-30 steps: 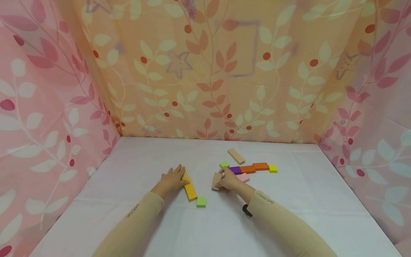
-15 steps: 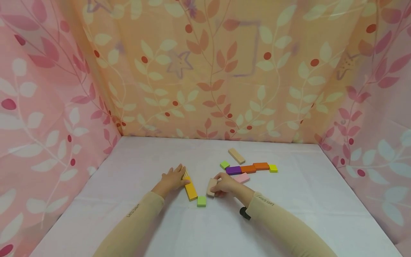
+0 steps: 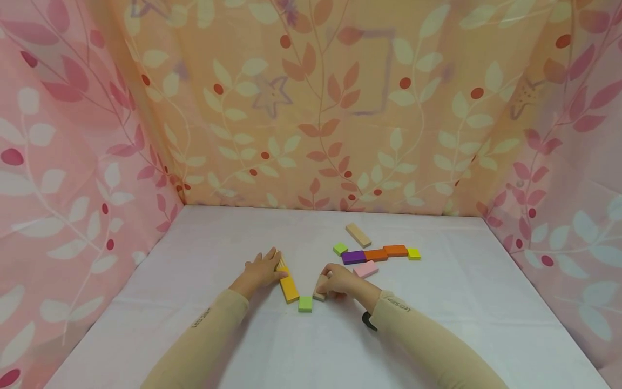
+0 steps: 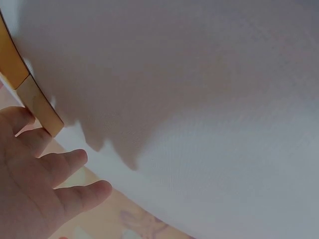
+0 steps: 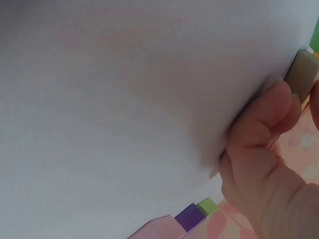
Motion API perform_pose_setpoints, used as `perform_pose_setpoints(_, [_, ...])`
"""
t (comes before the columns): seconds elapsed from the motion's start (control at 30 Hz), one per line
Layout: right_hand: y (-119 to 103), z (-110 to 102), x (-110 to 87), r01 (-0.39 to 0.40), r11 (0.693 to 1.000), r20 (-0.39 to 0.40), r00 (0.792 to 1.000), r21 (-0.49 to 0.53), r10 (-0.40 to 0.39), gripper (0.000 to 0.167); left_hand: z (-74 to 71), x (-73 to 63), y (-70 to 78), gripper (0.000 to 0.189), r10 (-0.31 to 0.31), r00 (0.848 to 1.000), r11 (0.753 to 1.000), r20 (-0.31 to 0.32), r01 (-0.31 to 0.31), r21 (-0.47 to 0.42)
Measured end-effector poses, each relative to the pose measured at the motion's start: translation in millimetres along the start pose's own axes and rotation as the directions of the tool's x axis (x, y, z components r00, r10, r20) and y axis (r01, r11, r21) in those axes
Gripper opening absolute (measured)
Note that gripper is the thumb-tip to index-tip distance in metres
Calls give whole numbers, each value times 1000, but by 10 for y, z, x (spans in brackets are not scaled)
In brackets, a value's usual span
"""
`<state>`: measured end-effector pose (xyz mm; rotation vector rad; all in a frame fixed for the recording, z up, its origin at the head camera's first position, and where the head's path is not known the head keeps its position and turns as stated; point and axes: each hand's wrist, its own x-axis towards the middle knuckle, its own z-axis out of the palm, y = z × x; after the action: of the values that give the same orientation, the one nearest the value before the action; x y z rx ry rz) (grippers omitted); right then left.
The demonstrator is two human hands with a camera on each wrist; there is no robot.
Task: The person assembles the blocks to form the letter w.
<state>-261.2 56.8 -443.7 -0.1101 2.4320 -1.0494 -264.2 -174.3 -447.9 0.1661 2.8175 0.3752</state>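
Observation:
My left hand [image 3: 261, 270] lies with spread fingers against the upper end of a yellow block [image 3: 290, 288]. In the left wrist view, its fingers touch a natural wood block [image 4: 41, 105] that sits end to end with the yellow one; the thumb is out of sight there. My right hand [image 3: 342, 280] pinches another natural wood block [image 3: 318, 295], partly hidden by the fingers, low on the table. That block's end [image 5: 302, 74] shows past the fingertips in the right wrist view. A small light green block [image 3: 305, 304] lies between the two, near the yellow block's lower end.
Right of centre, a purple block [image 3: 353, 257], orange blocks [image 3: 396, 250] and a small yellow block [image 3: 413, 254] lie in a row. A pink block [image 3: 365, 269], a second green block [image 3: 340, 249] and a wood block [image 3: 358, 235] lie around it. Patterned curtains [image 3: 311, 108] border the white table.
My right hand has brought its wood block toward me and slightly left, beside the nearer green block. The purple and pink blocks are now uncovered. My left hand stays put.

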Motion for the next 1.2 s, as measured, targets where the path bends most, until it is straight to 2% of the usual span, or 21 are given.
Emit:
perform_pose_setpoints(0.9, [-11, -11, -18, 10, 1000, 13, 1000, -10, -9, 38, -41, -32, 33, 71, 10, 1000, 1000, 2, -10, -11])
perform_pose_setpoints(1.07, [39, -58, -3, 10, 998, 29, 1000, 58, -12, 39, -31, -31, 33, 70, 7, 1000, 1000, 1, -7, -9])
perform_pose_setpoints(1.2, [110, -185, 15, 26, 993, 27, 999, 113, -29, 36, -29, -40, 37, 70, 3, 1000, 1000, 4, -3, -14])
